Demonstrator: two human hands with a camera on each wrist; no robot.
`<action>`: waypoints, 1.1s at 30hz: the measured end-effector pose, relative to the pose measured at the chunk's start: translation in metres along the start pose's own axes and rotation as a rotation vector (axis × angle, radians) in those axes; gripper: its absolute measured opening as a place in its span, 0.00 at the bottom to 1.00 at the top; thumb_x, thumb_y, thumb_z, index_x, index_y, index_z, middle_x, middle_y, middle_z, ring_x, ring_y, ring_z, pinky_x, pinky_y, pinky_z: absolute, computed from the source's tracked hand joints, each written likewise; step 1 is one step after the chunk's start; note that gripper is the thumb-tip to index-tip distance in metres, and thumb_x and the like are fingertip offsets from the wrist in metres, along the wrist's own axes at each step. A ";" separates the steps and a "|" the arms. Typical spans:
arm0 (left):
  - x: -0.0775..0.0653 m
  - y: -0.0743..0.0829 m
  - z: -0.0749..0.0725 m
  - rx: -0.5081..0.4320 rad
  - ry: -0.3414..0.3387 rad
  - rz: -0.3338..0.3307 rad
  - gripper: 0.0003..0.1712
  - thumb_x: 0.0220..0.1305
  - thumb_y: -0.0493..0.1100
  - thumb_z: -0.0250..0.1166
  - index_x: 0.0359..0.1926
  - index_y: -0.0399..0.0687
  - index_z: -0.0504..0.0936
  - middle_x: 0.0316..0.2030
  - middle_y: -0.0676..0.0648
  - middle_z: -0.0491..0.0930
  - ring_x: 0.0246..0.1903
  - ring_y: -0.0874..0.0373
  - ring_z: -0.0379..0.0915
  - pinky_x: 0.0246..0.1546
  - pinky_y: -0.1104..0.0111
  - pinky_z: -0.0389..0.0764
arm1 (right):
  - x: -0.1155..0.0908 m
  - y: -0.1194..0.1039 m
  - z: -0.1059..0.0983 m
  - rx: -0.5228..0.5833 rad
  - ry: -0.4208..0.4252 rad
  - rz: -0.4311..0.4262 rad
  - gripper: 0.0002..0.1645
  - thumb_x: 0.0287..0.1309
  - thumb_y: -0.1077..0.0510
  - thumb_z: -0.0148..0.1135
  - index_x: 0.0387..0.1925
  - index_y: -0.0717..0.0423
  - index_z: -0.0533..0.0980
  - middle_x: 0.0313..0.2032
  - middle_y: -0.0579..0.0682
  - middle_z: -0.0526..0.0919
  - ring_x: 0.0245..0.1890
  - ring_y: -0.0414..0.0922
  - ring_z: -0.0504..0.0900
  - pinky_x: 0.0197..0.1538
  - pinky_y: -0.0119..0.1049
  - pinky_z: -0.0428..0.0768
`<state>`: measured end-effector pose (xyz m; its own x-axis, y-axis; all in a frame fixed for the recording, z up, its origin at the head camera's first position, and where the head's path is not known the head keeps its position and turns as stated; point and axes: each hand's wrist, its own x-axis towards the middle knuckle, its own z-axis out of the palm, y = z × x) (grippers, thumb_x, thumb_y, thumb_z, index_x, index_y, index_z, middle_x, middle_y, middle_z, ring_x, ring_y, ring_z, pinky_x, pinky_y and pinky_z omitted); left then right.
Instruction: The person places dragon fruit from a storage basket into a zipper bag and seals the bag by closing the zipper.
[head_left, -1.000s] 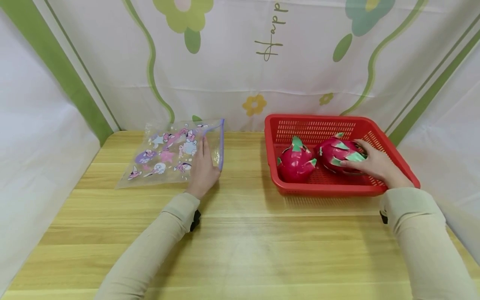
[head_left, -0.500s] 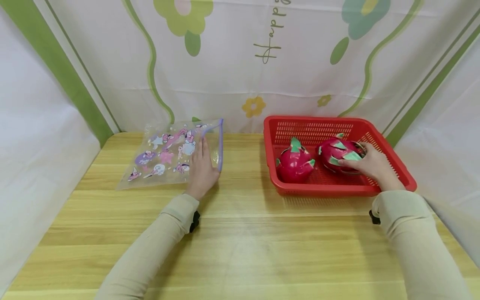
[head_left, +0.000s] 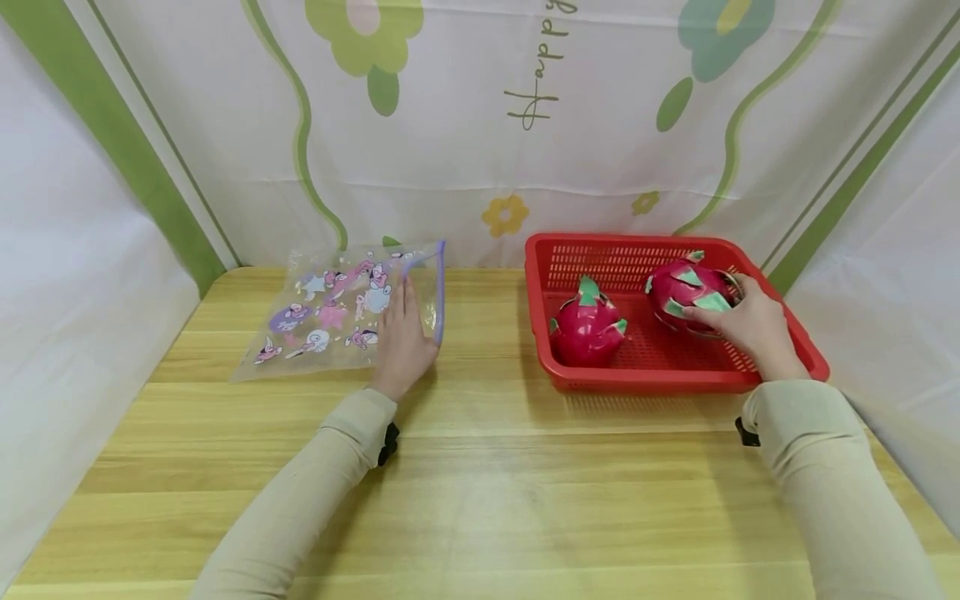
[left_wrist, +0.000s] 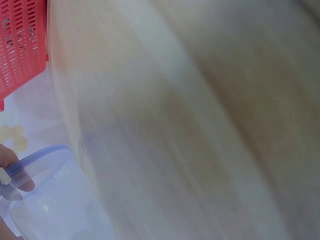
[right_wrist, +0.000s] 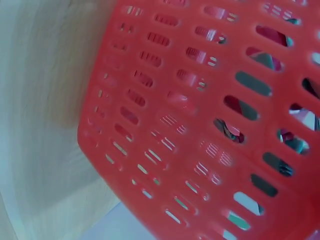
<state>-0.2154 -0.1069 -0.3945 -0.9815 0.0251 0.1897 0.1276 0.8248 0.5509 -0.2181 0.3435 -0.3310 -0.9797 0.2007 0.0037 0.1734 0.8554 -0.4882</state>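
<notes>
On the left of the table lies a clear plastic zip bag (head_left: 330, 317) with cartoon prints and a purple zip edge. My left hand (head_left: 405, 346) lies over its right end with long fingers, holding the zip edge; in the left wrist view, a fingertip (left_wrist: 27, 185) shows through the film beside the white slider (left_wrist: 4, 176). My right hand (head_left: 757, 329) grips a pink dragon fruit (head_left: 686, 292) with green scales, thumb in front and fingers round its right end, inside the red basket (head_left: 675, 382). A second dragon fruit (head_left: 588, 329) rests in the basket's left part.
Holes in the basket's wall (right_wrist: 165, 120) show bits of fruit in the right wrist view. The wooden table (head_left: 480, 483) ends at a white flowered curtain (head_left: 450, 150) behind bag and basket. White cloth (head_left: 82, 275) hangs at both sides.
My right hand has tipped and raised the right dragon fruit slightly, shifting it right, away from the other one. The left hand and bag stay almost still.
</notes>
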 end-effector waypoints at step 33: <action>0.000 -0.004 0.002 -0.039 0.015 0.018 0.60 0.46 0.28 0.64 0.74 0.35 0.35 0.75 0.35 0.36 0.74 0.40 0.38 0.75 0.51 0.44 | -0.005 -0.058 -0.005 0.193 0.171 0.015 0.60 0.49 0.31 0.62 0.74 0.55 0.48 0.68 0.66 0.61 0.63 0.64 0.64 0.63 0.63 0.67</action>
<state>-0.2162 -0.1088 -0.3979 -0.9769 0.0315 0.2116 0.1511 0.8015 0.5786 -0.2230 0.2956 -0.2988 -0.9430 0.3043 0.1347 0.1490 0.7480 -0.6468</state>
